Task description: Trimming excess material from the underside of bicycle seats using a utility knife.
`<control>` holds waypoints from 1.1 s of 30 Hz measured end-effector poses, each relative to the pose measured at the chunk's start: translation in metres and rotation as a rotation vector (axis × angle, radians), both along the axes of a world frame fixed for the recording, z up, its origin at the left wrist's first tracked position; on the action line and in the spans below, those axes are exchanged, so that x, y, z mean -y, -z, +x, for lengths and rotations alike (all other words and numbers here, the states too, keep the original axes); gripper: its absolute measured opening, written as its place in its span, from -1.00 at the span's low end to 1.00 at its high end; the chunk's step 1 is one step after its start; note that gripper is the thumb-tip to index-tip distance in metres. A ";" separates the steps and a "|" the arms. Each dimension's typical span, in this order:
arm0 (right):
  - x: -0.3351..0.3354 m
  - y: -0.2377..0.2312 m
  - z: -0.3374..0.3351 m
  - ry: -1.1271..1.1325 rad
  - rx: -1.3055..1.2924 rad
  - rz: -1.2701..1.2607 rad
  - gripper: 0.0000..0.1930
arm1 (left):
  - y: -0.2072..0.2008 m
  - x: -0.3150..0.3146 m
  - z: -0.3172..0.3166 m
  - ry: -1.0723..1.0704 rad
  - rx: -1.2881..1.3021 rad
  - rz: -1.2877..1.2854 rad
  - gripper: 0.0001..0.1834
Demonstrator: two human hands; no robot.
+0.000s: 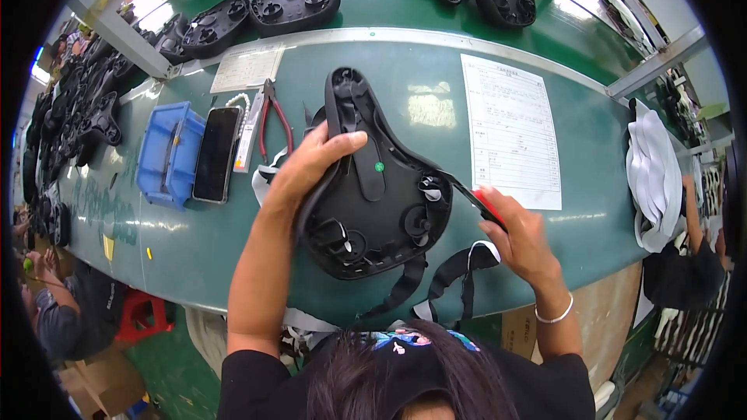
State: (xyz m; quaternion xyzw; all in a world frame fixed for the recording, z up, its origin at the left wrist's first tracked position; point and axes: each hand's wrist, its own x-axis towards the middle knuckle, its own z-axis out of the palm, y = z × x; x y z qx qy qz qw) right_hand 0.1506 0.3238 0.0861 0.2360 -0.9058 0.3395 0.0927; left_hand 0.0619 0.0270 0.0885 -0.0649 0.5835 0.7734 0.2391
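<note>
A black bicycle saddle (366, 202) is held underside up over the green table, its narrow nose pointing to the far side. My left hand (315, 159) grips its left edge near the nose, thumb lying across the inner face. In my right hand (517, 233) is a slim tool with a red and black handle (489, 206); its exact kind is hard to make out. The tool's thin dark end reaches the saddle's right edge. Black straps (405, 288) hang below the saddle's wide end, and a black band with white edging (459, 268) lies to their right.
Left of the saddle lie red-handled pliers (275, 120), a phone (217, 154) and a blue bin (169, 157). A printed sheet (513, 132) is at the right, beyond it a stack of white pieces (652, 175). More saddles (296, 4) line the far side. Other people sit at both sides.
</note>
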 end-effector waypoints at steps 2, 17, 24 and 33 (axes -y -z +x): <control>0.002 -0.016 -0.012 -0.103 -0.094 0.159 -0.40 | -0.017 -0.006 -0.003 0.044 -0.014 -0.058 -0.43; 0.060 0.030 0.095 0.217 0.257 0.101 -0.34 | 0.008 0.007 0.050 -0.246 -0.139 -0.207 -0.54; 0.053 0.008 0.059 0.265 0.207 -0.323 -0.37 | 0.008 0.010 0.090 -0.424 -0.166 -0.080 -0.44; 0.009 0.032 -0.044 0.465 0.387 -1.359 -0.52 | 0.062 0.038 0.140 -0.868 -0.254 -0.859 -0.33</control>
